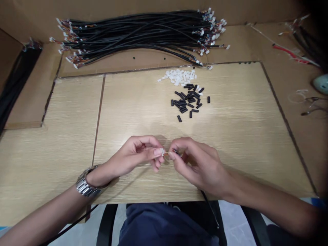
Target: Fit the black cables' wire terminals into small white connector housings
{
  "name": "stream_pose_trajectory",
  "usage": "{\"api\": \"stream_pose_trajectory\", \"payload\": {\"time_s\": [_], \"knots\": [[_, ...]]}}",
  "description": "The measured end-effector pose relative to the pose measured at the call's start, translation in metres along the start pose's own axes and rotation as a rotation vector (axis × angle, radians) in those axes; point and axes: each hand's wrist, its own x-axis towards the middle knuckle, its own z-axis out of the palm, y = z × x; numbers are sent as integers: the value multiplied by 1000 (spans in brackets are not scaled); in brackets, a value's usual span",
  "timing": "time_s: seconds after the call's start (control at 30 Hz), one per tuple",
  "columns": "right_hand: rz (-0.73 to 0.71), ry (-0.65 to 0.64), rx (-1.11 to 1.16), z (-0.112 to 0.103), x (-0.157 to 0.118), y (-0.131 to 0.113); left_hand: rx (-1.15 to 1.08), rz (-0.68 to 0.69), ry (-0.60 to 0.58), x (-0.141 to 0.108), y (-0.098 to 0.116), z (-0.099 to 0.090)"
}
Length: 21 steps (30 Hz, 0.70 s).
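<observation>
Between thumb and fingers, my left hand (143, 152) pinches a small white connector (163, 151). Thin orange and yellowish wires (166, 154) run from it into the fingertips of my right hand (197, 162), which is closed on them. Dark wire ends (176, 152) show just behind the right fingertips. A black cable (208, 205) hangs over the table's front edge below my right hand; whether it joins these wires is hidden. Both hands are close together above the wooden table (133, 109).
Small black tubes (191, 100) lie loosely beyond my hands, with a pile of white connectors (179, 77) behind them. A large bundle of black cables (138, 34) rests at the back. More black cables (17, 75) lie at left. Pliers-like handles (314, 109) and red-sleeved wires (289, 53) are at right.
</observation>
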Motion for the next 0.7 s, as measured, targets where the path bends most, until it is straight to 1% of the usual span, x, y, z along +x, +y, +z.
{"api": "stream_pose_trajectory", "payload": {"time_s": [0.17,0.33,0.6,0.7], "knots": [[-80,-115,-120,-7,4,1,43,-38,-9,-1,3,-2],[-83,-200,-154,-9,5,0,60,-59,-38,-2,3,-5],[-118,-258,-168,-13,4,-1,42,-74,-58,-2,3,-7],[-110,-266,-125,-14,5,-3,46,-80,-67,-2,4,-7]]}}
